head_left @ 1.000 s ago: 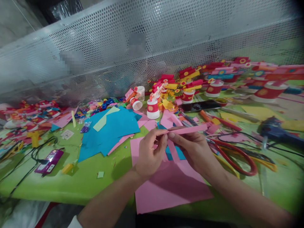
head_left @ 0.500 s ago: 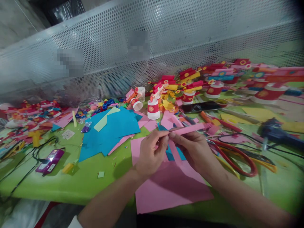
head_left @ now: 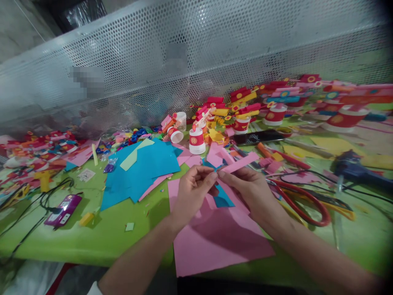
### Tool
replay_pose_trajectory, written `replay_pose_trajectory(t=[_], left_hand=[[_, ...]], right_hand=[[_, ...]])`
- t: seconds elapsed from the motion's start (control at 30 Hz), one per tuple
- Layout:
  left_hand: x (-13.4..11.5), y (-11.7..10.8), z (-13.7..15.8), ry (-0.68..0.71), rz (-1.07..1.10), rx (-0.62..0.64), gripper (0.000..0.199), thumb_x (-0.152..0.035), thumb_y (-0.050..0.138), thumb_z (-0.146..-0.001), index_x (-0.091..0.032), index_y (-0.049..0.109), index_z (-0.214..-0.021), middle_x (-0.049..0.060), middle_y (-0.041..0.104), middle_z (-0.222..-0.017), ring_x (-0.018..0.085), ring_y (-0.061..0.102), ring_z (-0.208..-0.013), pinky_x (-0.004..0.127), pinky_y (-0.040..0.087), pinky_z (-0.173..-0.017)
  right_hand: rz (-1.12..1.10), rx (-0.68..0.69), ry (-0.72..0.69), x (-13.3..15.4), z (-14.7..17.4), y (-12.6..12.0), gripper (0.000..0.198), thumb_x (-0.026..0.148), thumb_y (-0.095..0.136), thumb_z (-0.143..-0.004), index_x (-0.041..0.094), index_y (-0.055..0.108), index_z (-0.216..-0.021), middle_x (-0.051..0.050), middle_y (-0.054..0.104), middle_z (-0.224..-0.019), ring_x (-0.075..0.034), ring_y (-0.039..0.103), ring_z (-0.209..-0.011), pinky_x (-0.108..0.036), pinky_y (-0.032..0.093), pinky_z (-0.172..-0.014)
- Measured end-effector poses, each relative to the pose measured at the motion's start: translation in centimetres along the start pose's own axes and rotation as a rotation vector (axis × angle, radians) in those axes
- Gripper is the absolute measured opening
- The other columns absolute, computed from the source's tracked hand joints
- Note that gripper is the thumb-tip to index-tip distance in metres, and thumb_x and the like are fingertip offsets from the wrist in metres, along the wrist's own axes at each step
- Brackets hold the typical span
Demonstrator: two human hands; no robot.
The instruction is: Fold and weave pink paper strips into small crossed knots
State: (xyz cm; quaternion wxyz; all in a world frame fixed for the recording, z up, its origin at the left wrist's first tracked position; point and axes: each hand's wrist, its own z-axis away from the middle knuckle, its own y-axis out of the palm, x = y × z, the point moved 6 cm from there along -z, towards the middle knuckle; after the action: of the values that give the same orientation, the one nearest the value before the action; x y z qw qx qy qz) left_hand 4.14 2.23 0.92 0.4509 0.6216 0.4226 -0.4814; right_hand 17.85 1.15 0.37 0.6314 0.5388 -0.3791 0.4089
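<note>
A narrow pink paper strip (head_left: 242, 162) is pinched between the thumb and fingers of my right hand (head_left: 251, 188), its free end pointing up to the right. My left hand (head_left: 190, 196) meets it at the strip's near end, thumb and fingertips closed there, the other fingers curled. Another pink length seems to hang below my right fingers. Beneath both hands lies a pink paper sheet (head_left: 221, 246), with a blue paper piece (head_left: 223, 198) partly covered on it. Red-handled scissors (head_left: 324, 215) rest just right of my right hand.
Blue sheets (head_left: 141, 168) lie left of my hands. A white-and-red paper cup (head_left: 197, 141) stands ahead, with several decorated cups behind. At right is a glue gun (head_left: 356, 170) with its cord. A purple power strip (head_left: 64, 211) sits left. A perforated metal panel (head_left: 147, 53) rises behind.
My left fingers have opened a little and shifted at the strip's end. The pink strip now tilts more steeply upward to the right. The view has shifted slightly.
</note>
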Motion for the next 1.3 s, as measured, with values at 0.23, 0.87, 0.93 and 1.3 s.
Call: replay_pose_trajectory(t=[0.23, 0.87, 0.93, 1.3], left_hand=[[0.0, -0.1, -0.3, -0.055, 0.032, 0.066, 0.024, -0.037, 0.069, -0.089, -0.015, 0.064, -0.079, 0.000, 0.062, -0.066, 0.008, 0.057, -0.051, 0.022, 0.047, -0.052], [-0.5, -2.4, -1.1, -0.208, -0.025, 0.310, 0.042, -0.031, 0.086, -0.072, -0.020, 0.076, -0.111, 0.003, 0.068, -0.089, 0.014, 0.067, -0.078, 0.032, 0.057, -0.081], [-0.3, -2.4, -1.1, -0.236, 0.000, 0.301, 0.043, -0.030, 0.088, -0.069, -0.021, 0.077, -0.110, 0.003, 0.068, -0.088, 0.014, 0.067, -0.079, 0.033, 0.058, -0.081], [0.2, -3.2, -1.7, -0.085, 0.295, -0.122, 0.037, -0.024, 0.086, -0.069, -0.020, 0.077, -0.105, 0.003, 0.073, -0.094, 0.012, 0.068, -0.083, 0.029, 0.056, -0.085]], right_hand=[[0.082, 0.026, -0.068, 0.5, 0.0, 0.2, 0.022, 0.039, 0.089, -0.066, 0.022, 0.077, -0.071, -0.002, 0.075, -0.075, -0.017, 0.064, -0.063, -0.029, 0.050, -0.059], [0.191, 0.205, -0.033, -0.2, -0.5, 0.8, 0.039, 0.040, 0.091, -0.065, 0.021, 0.075, -0.095, -0.003, 0.076, -0.084, -0.021, 0.070, -0.081, -0.033, 0.056, -0.075], [0.168, 0.201, -0.009, -0.4, -0.5, 0.7, 0.039, 0.041, 0.091, -0.064, 0.021, 0.074, -0.092, -0.003, 0.076, -0.084, -0.021, 0.071, -0.080, -0.032, 0.056, -0.074], [-0.218, 0.172, 0.321, -0.9, -1.0, -0.2, 0.044, 0.063, 0.073, -0.076, 0.021, 0.077, -0.086, -0.007, 0.072, -0.072, -0.019, 0.065, -0.064, -0.029, 0.054, -0.055]])
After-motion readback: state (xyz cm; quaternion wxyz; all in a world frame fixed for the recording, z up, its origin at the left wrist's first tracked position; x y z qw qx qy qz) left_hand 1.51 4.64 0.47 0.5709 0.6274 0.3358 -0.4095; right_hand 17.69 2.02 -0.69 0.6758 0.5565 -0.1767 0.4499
